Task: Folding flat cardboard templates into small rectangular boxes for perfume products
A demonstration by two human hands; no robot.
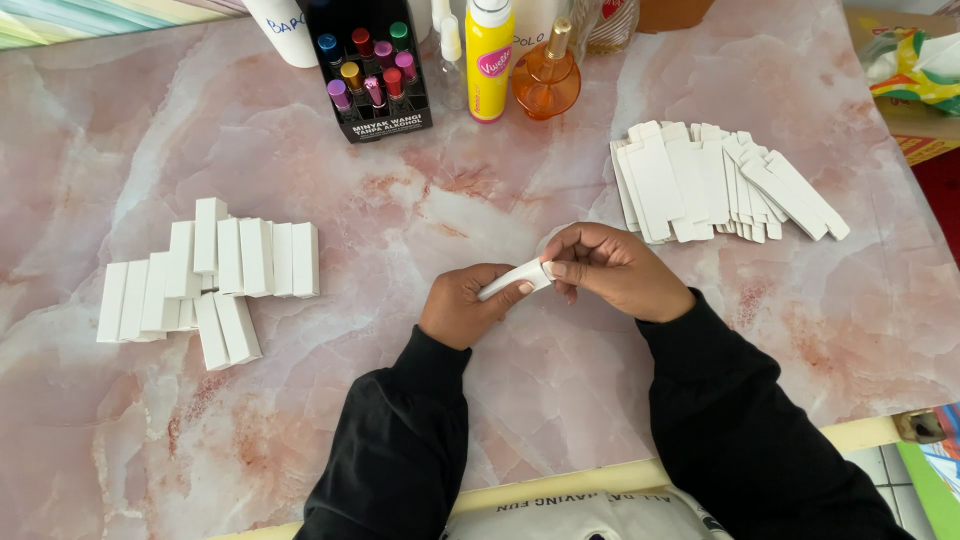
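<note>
- Left hand curled around the lower end of a small white carton, thumb pressed along its side.
- Right hand pinches the carton's upper end with fingertips closed on it; both sleeves black.
- Carton sits slanted between the two hands, raised just above the pink marbled desk, near its middle.
- Left of the hands, well apart: a cluster of folded white boxes, most lying side by side, a few stacked across the others.
- Right of the hands, further back: a fanned pile of flat white carton blanks, overlapping, tabs pointing away from the person.
- Back edge of desk: black display rack holding small bottles with coloured caps.
- Just beside the rack: a small clear spray bottle, then a tall yellow spray can with white cap.
- Next to the can: round amber perfume bottle with gold cap.
- Far right corner: a cardboard box with crumpled colourful wrapping on top, partly cut off by the frame.
</note>
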